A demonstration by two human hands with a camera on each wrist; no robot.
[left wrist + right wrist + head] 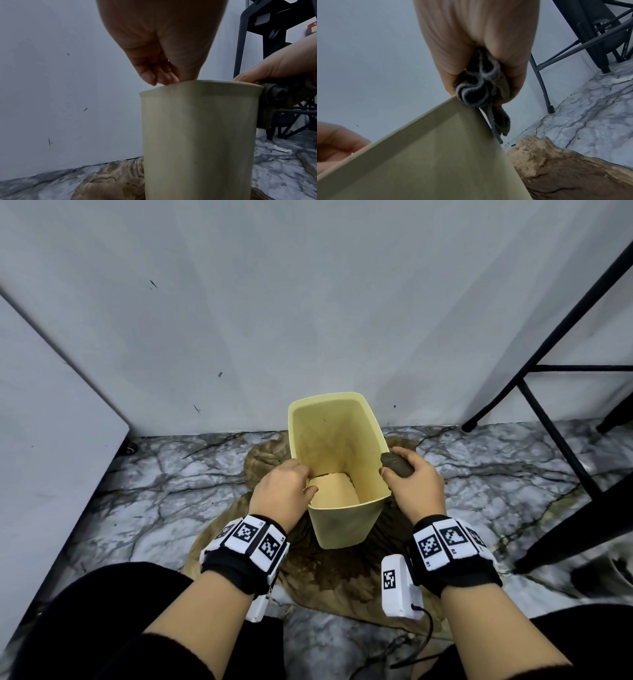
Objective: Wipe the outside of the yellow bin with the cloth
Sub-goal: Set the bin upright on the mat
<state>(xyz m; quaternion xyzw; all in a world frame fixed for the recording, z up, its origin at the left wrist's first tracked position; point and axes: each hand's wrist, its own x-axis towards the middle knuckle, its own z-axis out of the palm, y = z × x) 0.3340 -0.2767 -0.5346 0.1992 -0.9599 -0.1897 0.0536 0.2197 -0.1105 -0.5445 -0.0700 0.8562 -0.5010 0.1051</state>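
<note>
Yellow bin (342, 518) standing on a brown mat (329, 573) on the marble floor (144, 474), near the wall.
Left hand (282, 491) grips the bin's left rim; right hand (409, 481) clutches a bunched grey cloth (397, 464) against the bin's right outer side.

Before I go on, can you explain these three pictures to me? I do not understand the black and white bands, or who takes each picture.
A person works with bare hands; the patterned bands hold small wrist cameras. One picture comes from a head camera looking down, the others from each wrist. On the grey marble floor lies a stained brown mat, and a tall pale yellow plastic bin stands on it. The left hand grips the bin's rim. The right hand holds a crumpled dark grey cloth against the bin's outside.
</note>
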